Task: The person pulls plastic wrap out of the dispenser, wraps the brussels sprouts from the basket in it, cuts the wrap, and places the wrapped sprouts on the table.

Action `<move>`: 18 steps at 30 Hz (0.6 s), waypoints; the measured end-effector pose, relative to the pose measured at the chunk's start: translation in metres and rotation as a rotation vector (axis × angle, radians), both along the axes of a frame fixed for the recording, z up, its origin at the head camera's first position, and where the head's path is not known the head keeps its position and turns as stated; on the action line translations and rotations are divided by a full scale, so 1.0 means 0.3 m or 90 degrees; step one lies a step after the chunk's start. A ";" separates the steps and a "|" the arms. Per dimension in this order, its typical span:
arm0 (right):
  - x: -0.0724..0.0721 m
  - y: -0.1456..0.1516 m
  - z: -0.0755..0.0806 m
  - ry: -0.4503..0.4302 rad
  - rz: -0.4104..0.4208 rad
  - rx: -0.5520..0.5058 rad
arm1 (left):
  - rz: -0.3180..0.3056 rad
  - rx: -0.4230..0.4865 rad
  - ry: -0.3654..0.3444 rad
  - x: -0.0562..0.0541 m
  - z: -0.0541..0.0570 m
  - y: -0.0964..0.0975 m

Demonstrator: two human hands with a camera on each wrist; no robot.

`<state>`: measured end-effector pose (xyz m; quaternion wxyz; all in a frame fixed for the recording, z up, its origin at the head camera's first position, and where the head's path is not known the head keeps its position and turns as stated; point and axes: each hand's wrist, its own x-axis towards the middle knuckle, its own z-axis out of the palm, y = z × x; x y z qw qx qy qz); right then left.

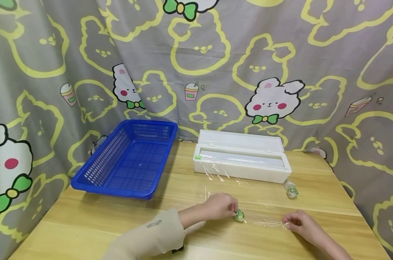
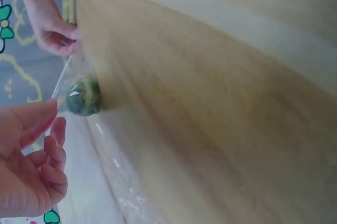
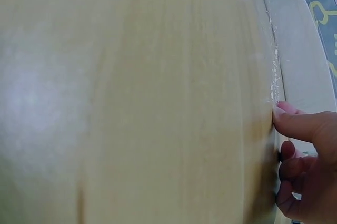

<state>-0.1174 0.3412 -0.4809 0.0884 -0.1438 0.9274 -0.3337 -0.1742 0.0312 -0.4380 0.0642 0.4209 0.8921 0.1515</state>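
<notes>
A sheet of cling film [image 1: 264, 221] stretches over the table from a white dispenser box [image 1: 238, 173]. On the film sits a small round green vegetable that looks like a Brussels sprout [image 1: 239, 216]. My left hand [image 1: 219, 206] pinches the film close beside the sprout, thumb against forefinger. Off to the right, the edge of the film is pinched by my right hand [image 1: 298, 224]. Between both hands the film is gathered into a narrow strip. The left wrist view shows the sprout [image 2: 83, 96] under clear film, just beyond the left fingertips.
A blue plastic basket [image 1: 118, 195] stands at the left. Behind the hands, the dispenser's lid [image 1: 240, 140] is up. A film-wrapped green piece [image 1: 291, 190] lies by the box's right end. A patterned curtain [image 1: 212, 83] hangs around the wooden table [image 1: 79, 224].
</notes>
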 end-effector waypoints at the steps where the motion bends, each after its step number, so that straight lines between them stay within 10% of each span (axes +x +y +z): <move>1: -0.001 0.000 0.000 0.002 0.003 -0.002 | 0.003 -0.001 0.000 0.000 -0.004 0.005; 18: 0.032 0.034 -0.011 0.000 -0.060 -0.152 | 0.016 -0.012 -0.002 0.008 -0.029 0.025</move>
